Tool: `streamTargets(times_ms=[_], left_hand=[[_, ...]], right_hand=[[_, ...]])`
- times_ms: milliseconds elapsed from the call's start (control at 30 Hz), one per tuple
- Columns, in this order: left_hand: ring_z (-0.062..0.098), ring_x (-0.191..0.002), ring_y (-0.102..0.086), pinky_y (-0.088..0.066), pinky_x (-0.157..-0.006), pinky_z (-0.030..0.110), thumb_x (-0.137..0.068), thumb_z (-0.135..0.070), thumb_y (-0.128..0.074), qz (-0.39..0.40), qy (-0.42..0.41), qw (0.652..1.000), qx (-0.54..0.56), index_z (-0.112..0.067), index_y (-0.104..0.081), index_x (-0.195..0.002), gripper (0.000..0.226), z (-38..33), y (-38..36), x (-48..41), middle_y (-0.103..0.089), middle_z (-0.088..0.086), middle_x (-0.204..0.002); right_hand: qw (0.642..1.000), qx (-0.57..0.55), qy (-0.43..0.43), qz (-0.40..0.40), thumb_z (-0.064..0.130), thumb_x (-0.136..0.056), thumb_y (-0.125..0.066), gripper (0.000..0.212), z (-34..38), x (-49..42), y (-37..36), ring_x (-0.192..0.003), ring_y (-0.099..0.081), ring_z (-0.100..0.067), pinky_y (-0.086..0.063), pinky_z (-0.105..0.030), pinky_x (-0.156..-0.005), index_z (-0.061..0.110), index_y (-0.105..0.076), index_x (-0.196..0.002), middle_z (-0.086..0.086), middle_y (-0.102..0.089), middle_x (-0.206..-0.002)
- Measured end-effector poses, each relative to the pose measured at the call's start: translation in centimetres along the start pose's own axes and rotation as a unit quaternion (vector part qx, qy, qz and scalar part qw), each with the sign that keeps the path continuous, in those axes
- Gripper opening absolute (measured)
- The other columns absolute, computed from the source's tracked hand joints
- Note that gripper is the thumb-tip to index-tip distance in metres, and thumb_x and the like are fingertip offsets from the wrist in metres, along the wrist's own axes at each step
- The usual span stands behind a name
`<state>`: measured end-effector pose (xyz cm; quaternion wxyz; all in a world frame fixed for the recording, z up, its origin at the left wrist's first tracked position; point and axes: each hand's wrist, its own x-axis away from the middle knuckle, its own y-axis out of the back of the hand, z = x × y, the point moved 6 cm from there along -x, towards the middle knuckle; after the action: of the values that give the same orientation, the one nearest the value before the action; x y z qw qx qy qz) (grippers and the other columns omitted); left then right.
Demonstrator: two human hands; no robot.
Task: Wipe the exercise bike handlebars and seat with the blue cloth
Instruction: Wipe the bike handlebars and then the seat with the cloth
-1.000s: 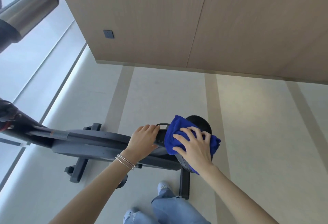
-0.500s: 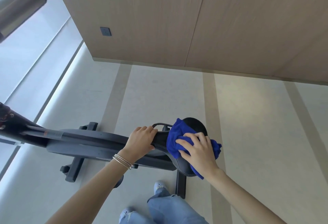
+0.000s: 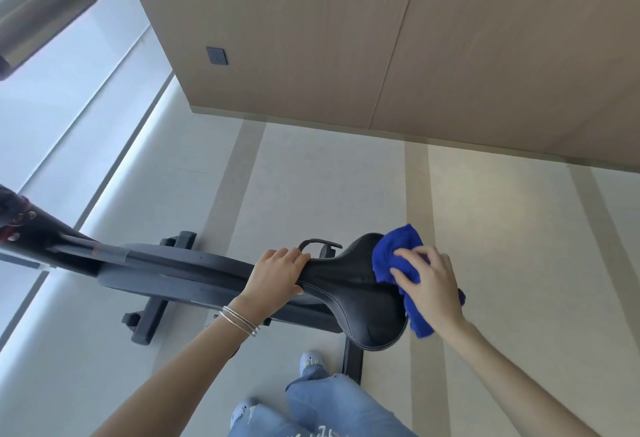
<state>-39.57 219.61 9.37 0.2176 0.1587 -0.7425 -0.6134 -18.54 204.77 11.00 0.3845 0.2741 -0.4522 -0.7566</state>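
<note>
Room: pale tiled floor (image 3: 311, 194) with beige stripes, wood-panel wall (image 3: 381, 38) across the top of the frame.
Bike: dark exercise bike frame (image 3: 180, 270) runs from left edge to lower centre.
Seat: black seat (image 3: 360, 301), lower centre.
Left hand: left hand (image 3: 277, 275) clasped around the seat's narrow nose; bangles (image 3: 239, 320) on the wrist.
Right hand: right hand (image 3: 429, 284) pressing and clutching the blue cloth (image 3: 394, 253) against the seat's wide right end.

A vivid blue terry cloth (image 3: 398, 260) sits against a black padded saddle (image 3: 360, 301) with pale stitching; the floor (image 3: 311, 194) shows cream and beige stripes.
</note>
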Motion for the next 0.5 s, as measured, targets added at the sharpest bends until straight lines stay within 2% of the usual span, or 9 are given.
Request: streamTargets(times_ms=[133,233,333,433,500], left_hand=[[0.022,-0.063,-0.063,-0.054,-0.060,0.033,-0.040,-0.028,-0.090,0.012,0.005,1.000,0.011,-0.014,-0.066,-0.096,0.063,0.1,-0.2,-0.1,-0.067,0.001,-0.078],[0.023,-0.064,-0.064,-0.053,-0.061,0.032,-0.039,-0.027,-0.091,0.016,0.019,1.000,0.016,-0.014,-0.067,-0.097,0.064,0.1,-0.2,-0.1,-0.067,0.001,-0.079],[0.023,-0.067,-0.065,-0.053,-0.064,0.033,-0.041,-0.027,-0.091,0.017,0.031,0.999,0.022,-0.015,-0.067,-0.100,0.065,0.2,-0.3,0.1,-0.068,0.001,-0.082],[0.028,-0.086,-0.064,-0.049,-0.078,0.038,-0.059,-0.026,-0.085,0.021,0.037,0.998,0.035,-0.014,-0.061,-0.114,0.061,0.1,-0.2,0.0,-0.067,0.005,-0.099],[0.027,-0.096,-0.061,-0.045,-0.086,0.037,-0.068,-0.027,-0.079,0.020,0.042,0.998,0.032,-0.016,-0.056,-0.122,0.060,0.1,-0.2,-0.1,-0.064,0.004,-0.109]], right_hand=[[0.988,0.076,0.124,-0.055,0.028,-0.072,-0.071,0.026,2.5,3.0,-0.9,-0.084,-0.049,-0.025,-0.050,-0.036,-0.069,0.027,-0.068,-0.098,-0.002,-0.063,-0.099],[0.978,0.109,0.176,-0.021,0.031,-0.070,-0.072,0.027,4.4,0.5,-2.0,-0.087,-0.047,-0.024,-0.049,-0.038,-0.063,0.030,-0.066,-0.096,0.001,-0.063,-0.100],[0.982,0.101,0.152,0.046,0.034,-0.073,-0.072,0.028,5.3,-3.2,-2.6,-0.090,-0.052,-0.028,-0.048,-0.041,-0.069,0.030,-0.066,-0.100,0.002,-0.062,-0.102],[0.988,0.052,0.099,0.111,0.038,-0.080,-0.064,0.029,5.0,-6.4,-2.8,-0.100,-0.049,-0.030,-0.043,-0.041,-0.084,0.030,-0.064,-0.108,0.002,-0.060,-0.109],[0.990,0.026,0.076,0.120,0.039,-0.081,-0.064,0.030,3.9,-7.3,-2.7,-0.100,-0.051,-0.028,-0.043,-0.041,-0.086,0.031,-0.064,-0.110,0.002,-0.060,-0.108]])
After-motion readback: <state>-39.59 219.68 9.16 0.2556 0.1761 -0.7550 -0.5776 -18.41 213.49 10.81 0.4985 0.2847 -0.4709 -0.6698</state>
